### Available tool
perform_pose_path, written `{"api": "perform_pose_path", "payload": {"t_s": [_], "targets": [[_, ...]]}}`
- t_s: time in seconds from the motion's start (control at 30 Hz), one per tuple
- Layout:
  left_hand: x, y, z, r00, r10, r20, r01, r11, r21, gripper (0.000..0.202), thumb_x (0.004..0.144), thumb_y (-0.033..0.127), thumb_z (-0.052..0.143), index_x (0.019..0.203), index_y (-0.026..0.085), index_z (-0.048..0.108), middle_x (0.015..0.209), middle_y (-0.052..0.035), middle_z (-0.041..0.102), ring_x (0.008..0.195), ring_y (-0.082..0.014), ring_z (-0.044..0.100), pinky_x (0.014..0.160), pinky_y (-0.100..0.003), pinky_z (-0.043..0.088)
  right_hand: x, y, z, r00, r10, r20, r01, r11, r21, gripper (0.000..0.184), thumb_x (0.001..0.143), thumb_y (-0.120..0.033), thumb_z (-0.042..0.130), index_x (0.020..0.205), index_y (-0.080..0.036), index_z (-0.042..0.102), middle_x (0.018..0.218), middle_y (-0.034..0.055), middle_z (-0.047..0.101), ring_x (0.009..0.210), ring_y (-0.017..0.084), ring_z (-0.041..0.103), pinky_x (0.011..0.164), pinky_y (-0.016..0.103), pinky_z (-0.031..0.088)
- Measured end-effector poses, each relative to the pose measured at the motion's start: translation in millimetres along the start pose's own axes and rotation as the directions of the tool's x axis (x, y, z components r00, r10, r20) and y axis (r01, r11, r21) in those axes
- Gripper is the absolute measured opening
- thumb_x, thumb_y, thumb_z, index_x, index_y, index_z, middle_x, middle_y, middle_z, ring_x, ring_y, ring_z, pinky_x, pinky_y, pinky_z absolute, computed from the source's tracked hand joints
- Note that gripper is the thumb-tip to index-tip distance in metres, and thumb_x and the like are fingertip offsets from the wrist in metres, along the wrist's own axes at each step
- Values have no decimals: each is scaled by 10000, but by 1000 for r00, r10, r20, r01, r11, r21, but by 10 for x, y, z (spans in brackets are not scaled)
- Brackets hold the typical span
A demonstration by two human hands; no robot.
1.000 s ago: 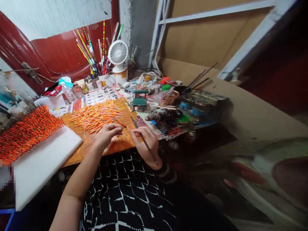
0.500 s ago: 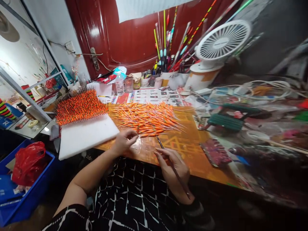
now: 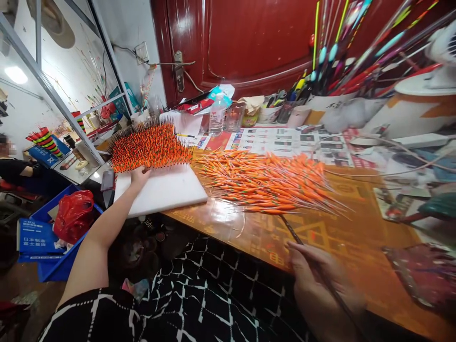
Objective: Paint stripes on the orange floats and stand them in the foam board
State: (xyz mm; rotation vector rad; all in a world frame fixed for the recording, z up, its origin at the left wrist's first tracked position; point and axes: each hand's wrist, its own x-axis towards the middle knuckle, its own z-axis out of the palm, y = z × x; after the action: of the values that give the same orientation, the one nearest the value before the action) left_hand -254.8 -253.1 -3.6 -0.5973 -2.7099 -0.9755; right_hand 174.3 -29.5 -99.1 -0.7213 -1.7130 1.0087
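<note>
My left hand (image 3: 139, 177) reaches out to a white foam board (image 3: 167, 190), fingers pinched on a fishing float at the front-left of the rows; the float is mostly hidden by the fingers. Dense rows of orange fishing floats (image 3: 149, 147) with dark thin tips stand upright in the foam. In my right hand (image 3: 320, 280), blurred, a thin dark paintbrush (image 3: 292, 232) is held like a pen, its tip close to the loose pile. That pile of orange floats (image 3: 263, 183), with green marks and pale stems, lies flat on the wooden table (image 3: 249, 232).
Behind the pile, a plastic bottle (image 3: 216, 116), a glass (image 3: 235, 118) and cups stand on printed paper (image 3: 270, 140). Cables and clutter lie right, beside a white fan (image 3: 443, 45). A blue bin (image 3: 53, 270) with a red bag stands left. Another person (image 3: 17, 166) sits far left.
My left hand has moved from the near edge of the loose pile leftward to the foam board. The view has turned left. My right hand still holds the paintbrush.
</note>
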Motion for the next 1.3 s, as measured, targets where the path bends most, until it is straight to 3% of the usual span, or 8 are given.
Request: {"api": "perform_pose_path", "payload": {"t_s": [0.27,0.47,0.73,0.83,0.97,1.13,1.23,1.3], "targets": [[58,63,210,999,-7,-41,11,996,87,282,806,246,609,968,112,797,930,-93,788,868,-229,686,804,-283,470,-18,-16,-94,998,-3,63,1,1000,30,408,878,-598,683,932,-197,734,937,88,732,845,242,697,838,387,560],[47,114,222,999,1,38,-11,965,263,289,818,244,619,999,124,809,1005,-117,794,931,-245,698,833,-303,481,-37,-26,-61,999,28,42,-29,999,39,384,876,-578,691,927,-200,737,960,105,729,883,255,686,883,417,548],[-70,282,-41,998,18,54,-36,934,356,248,879,251,617,980,136,812,1031,-132,791,969,-259,692,869,-318,470,-79,-204,-303,993,104,-55,-104,994,-13,390,890,-553,679,1026,-193,745,1001,102,748,828,233,700,815,387,572],[-253,452,-116,990,137,43,-143,937,319,196,876,250,638,915,142,797,914,-97,785,860,-222,680,789,-295,453,-65,-278,-479,994,59,-94,-62,998,-29,298,948,-456,641,1082,-212,747,977,81,755,750,188,687,762,338,579],[-546,986,96,892,429,142,-443,893,85,209,901,348,644,927,188,777,721,-10,718,660,-151,611,668,-260,414,21,-261,-612,993,-59,-99,59,998,-6,225,990,-324,596,1133,-223,737,919,56,750,688,151,654,679,298,568],[-960,2049,783,621,698,357,-638,715,-287,170,920,304,626,870,188,740,796,-31,718,725,-145,625,699,-257,453,49,-166,-649,975,-153,-163,154,988,-9,245,998,-229,571,1184,-249,727,928,42,742,711,146,660,693,303,579],[-1136,2548,1202,450,747,488,-751,613,-246,119,898,256,647,844,189,730,882,-58,703,840,-177,626,746,-283,462,-3,-155,-690,970,-185,-154,183,983,-26,260,983,-184,584,1186,-254,731,948,44,746,798,165,697,759,318,599],[-1223,2729,1405,401,740,539,-818,555,-153,102,893,243,647,869,187,729,961,-83,694,923,-210,618,787,-310,467,-41,-155,-741,964,-220,-150,217,975,-37,272,970,-155,592,1179,-257,735,954,44,753,843,175,713,787,320,607]]}}
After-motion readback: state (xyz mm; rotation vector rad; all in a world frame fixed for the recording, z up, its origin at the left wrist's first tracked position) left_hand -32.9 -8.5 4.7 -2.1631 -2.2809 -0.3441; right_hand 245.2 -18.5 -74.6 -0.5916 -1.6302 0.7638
